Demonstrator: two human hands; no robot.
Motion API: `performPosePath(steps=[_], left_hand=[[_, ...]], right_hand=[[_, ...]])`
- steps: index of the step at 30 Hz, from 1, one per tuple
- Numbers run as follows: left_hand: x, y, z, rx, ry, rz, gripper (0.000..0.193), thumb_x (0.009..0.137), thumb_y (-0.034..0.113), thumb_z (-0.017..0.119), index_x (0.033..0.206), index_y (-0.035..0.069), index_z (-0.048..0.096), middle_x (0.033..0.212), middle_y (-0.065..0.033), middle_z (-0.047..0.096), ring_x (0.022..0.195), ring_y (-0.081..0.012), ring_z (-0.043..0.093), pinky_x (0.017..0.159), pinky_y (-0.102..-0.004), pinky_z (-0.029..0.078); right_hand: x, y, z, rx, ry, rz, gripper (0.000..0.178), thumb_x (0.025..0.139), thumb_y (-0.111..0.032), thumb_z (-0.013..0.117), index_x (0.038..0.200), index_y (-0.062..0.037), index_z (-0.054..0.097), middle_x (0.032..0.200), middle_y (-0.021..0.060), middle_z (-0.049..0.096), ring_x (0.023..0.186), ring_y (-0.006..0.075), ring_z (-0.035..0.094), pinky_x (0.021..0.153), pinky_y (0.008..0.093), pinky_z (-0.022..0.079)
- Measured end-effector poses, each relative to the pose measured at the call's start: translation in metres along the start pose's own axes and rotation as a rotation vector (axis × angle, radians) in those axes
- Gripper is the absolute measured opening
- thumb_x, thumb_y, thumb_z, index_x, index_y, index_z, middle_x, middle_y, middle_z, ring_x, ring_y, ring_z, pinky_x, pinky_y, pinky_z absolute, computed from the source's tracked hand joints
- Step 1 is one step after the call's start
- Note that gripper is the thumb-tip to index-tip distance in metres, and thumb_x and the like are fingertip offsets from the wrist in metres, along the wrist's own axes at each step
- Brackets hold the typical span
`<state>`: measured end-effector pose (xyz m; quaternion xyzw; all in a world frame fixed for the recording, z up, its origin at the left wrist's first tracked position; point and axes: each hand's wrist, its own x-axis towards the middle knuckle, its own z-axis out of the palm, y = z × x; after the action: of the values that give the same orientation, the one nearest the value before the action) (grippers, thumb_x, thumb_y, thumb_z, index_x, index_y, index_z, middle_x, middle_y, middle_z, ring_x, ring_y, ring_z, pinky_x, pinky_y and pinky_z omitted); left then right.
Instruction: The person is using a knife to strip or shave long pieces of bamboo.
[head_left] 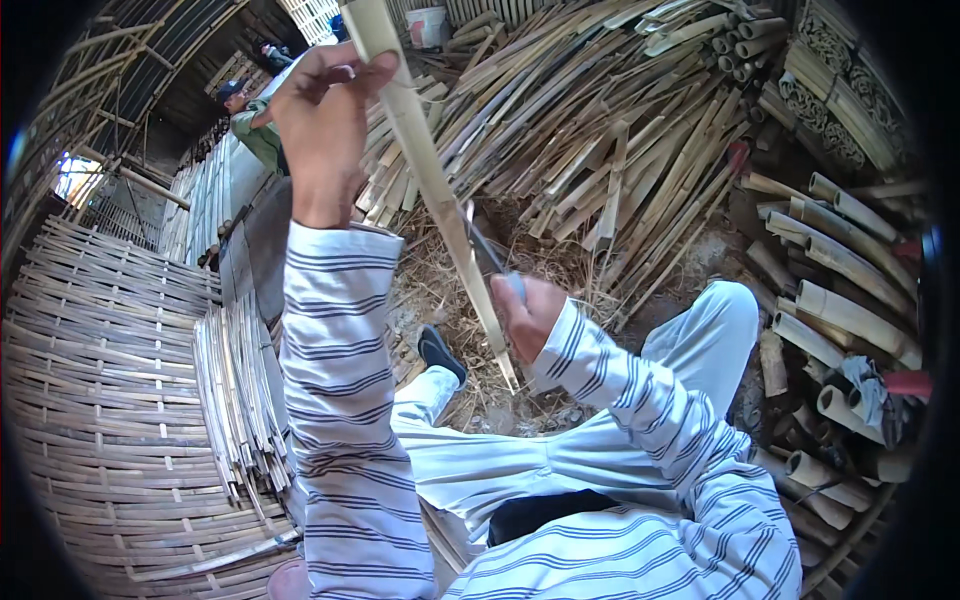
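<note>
My left hand is raised and pinches a long, flat bamboo strip near its upper end. The strip slants down to the right, and its splintered lower tip hangs over the floor between my legs. Wrapped round a grey handle, my right hand holds a knife. Its dark blade points up and left and lies against the strip's right edge, around the strip's middle. How the blade meets the bamboo cannot be made out exactly.
Split bamboo strips lie in a large heap ahead, with shavings on the ground before it. Cut bamboo poles are stacked at the right. A woven bamboo panel and a strip bundle lie left. Another person is further back.
</note>
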<state>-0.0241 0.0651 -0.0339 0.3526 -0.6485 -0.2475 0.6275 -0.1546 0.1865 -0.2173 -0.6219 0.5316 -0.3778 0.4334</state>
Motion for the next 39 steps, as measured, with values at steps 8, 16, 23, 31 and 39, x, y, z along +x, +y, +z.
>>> performPosePath(steps=[8,16,23,31,39], left_hand=[[0.014,-0.001,-0.011,-0.116,-0.189,-0.045,0.022,0.076,-0.002,0.060,0.093,0.001,0.048,0.083,-0.0127,0.063,0.082,-0.0165,0.062,0.077,-0.0254,0.046],[0.026,0.012,-0.019,-0.454,-0.307,-0.339,0.017,0.084,0.016,0.049,0.080,0.000,0.044,0.062,-0.0057,0.047,0.046,-0.0129,0.042,0.045,-0.0273,0.037],[0.040,0.118,-0.044,-0.155,-0.195,-0.074,0.037,0.089,0.038,0.033,0.072,0.007,0.044,0.055,-0.0018,0.029,0.051,-0.0157,0.029,0.054,-0.0293,0.027],[0.052,0.135,-0.043,-0.143,-0.117,0.075,0.022,0.082,0.023,0.030,0.068,0.006,0.034,0.058,-0.0035,0.027,0.054,-0.0157,0.026,0.056,-0.0292,0.027],[0.021,0.092,0.004,-0.070,0.169,0.036,0.031,0.080,0.028,0.027,0.065,0.005,0.042,0.049,-0.0035,0.028,0.044,-0.0148,0.024,0.046,-0.0290,0.025]], right_hand=[[0.003,-0.025,-0.016,0.622,0.089,0.105,0.044,0.094,-0.038,0.037,0.071,-0.0033,0.048,0.045,0.0007,0.045,0.037,0.0112,0.049,0.035,0.0259,0.039],[-0.003,-0.028,-0.035,0.798,0.060,0.249,0.040,0.092,-0.041,0.042,0.073,-0.0056,0.046,0.050,0.0003,0.043,0.035,0.0103,0.042,0.032,0.0240,0.036],[-0.013,-0.018,-0.061,0.841,0.102,0.210,0.043,0.089,-0.044,0.046,0.079,-0.0024,0.047,0.050,0.0009,0.043,0.035,0.0107,0.043,0.033,0.0258,0.037],[-0.011,-0.016,-0.082,0.856,0.172,0.165,0.044,0.088,-0.047,0.047,0.078,-0.0037,0.047,0.050,0.0013,0.044,0.036,0.0112,0.043,0.033,0.0257,0.037],[-0.009,-0.026,-0.065,0.673,0.116,0.001,0.047,0.089,-0.049,0.045,0.082,-0.0024,0.047,0.050,0.0023,0.043,0.035,0.0103,0.042,0.032,0.0236,0.034]])
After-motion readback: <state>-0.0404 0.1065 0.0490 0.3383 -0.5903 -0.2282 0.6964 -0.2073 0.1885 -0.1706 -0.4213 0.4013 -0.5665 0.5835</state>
